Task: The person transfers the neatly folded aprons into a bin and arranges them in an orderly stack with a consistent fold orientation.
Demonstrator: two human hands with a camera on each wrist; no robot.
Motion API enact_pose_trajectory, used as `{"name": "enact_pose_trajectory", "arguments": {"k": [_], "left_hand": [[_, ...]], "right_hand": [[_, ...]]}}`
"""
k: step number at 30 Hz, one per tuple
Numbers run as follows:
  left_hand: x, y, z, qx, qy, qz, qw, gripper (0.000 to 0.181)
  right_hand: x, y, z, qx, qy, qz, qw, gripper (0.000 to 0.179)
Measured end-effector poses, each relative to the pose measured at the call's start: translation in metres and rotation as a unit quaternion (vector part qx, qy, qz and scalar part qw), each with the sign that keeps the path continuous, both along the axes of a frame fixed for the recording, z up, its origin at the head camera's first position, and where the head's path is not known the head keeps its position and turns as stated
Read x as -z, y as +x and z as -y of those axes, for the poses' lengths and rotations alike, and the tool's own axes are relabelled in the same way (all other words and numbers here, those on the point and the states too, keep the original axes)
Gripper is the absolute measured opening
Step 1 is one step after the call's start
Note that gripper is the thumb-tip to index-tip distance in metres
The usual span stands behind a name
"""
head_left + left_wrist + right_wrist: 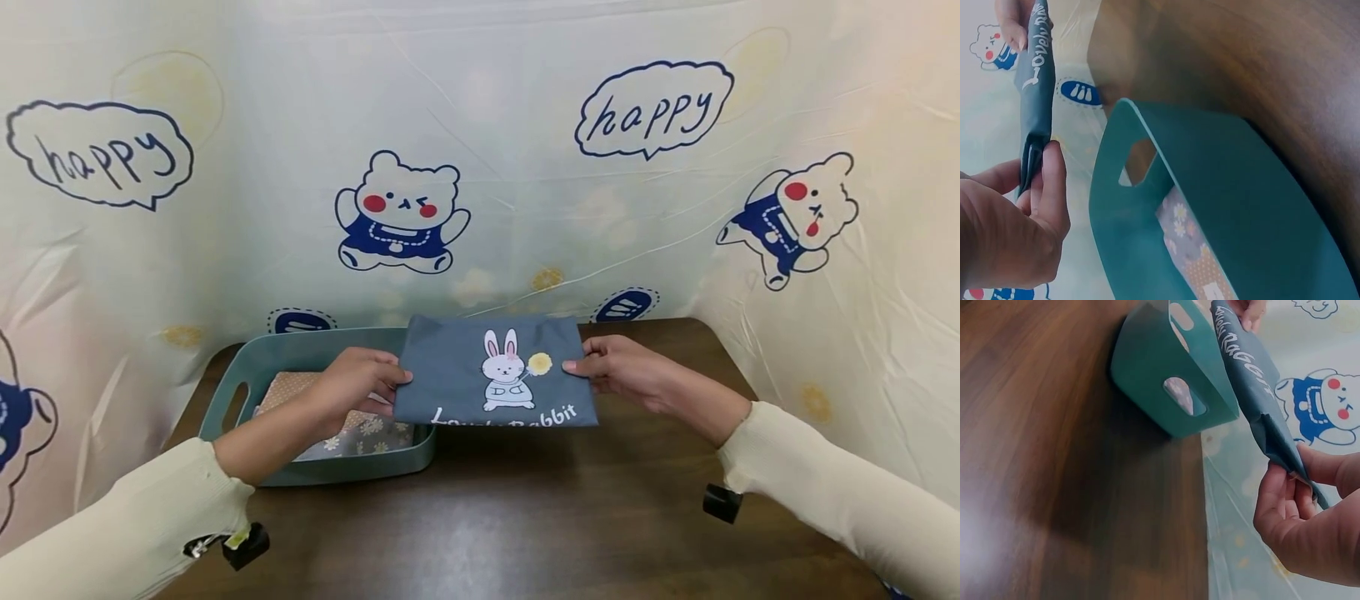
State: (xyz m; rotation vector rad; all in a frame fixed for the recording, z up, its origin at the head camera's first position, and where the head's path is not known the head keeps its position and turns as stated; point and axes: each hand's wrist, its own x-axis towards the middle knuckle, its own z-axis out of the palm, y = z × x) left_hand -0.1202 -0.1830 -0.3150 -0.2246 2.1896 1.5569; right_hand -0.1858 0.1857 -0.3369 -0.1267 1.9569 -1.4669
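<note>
A folded dark blue-grey cloth with a printed white rabbit and lettering is held up above the table, its face toward the head camera. My left hand pinches its left edge, thumb on the front and fingers behind. On the opposite edge my right hand pinches it the same way. Both wrist views show the folded layers between thumb and fingers, in the left hand and in the right hand. The cloth's lower left corner overlaps the right side of a green basket in the head view.
Inside the basket lie folded fabrics, one peach with dots and one grey with daisies. The basket stands at the left on a dark brown wooden table. A printed curtain hangs behind and at both sides.
</note>
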Motion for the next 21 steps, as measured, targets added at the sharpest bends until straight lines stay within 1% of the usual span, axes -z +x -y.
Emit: {"name": "enact_pose_trajectory", "arguments": {"k": [5, 10, 15, 21], "left_hand": [[-0.005, 0.004, 0.008, -0.006, -0.018, -0.011, 0.9998, 0.014], [-0.009, 0.009, 0.017, -0.011, -0.034, -0.014, 0.9993, 0.019], [-0.007, 0.011, 0.029, -0.017, -0.046, -0.016, 0.9986, 0.029], [-0.006, 0.016, 0.046, -0.024, -0.055, -0.016, 0.9981, 0.038]], "right_hand": [[0.0, -0.002, 0.011, -0.001, 0.0, 0.0, 1.0, 0.033], [0.001, -0.003, 0.022, -0.005, -0.003, -0.007, 1.0, 0.034], [0.003, -0.004, 0.034, -0.012, -0.018, -0.014, 0.9997, 0.033], [0.003, -0.004, 0.051, -0.017, -0.038, -0.012, 0.999, 0.032]]}}
